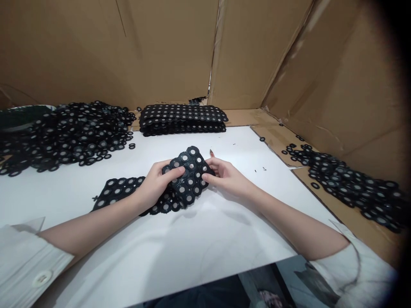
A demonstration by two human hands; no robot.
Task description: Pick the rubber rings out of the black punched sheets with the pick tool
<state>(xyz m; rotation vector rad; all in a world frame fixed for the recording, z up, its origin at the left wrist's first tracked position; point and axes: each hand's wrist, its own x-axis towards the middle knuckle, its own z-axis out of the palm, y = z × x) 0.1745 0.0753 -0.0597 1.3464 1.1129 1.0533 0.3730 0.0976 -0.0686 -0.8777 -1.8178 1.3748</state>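
Black sheet of joined rings (189, 175), pale round centres, held above the middle of the table between both hands. Left hand (157, 179) grasps it: thumb flat on the upper face, fingers behind. Right hand (224, 175) pinches the right edge between thumb and fingers. More joined rings (117, 188) lie below and to the left, partly covered by the left forearm. A slim pointed tip (211, 152) shows just above the right hand; possibly a tool, too small to be sure.

Surroundings: large heap of loose black rings (80, 132) at left, spilling onto the work area. Stack of ring sheets (183, 113) at the back, beyond the hands. Second heap of rings (349, 184) at right, on a cardboard strip (302, 177), with a stray ring (315, 185) just beside it. Tiny dark scraps (264, 168) lie right of the hands.

Surface: white tabletop (192, 256), hand shadows across it. Room: brown cardboard walls (160, 47) enclose the back and right side.
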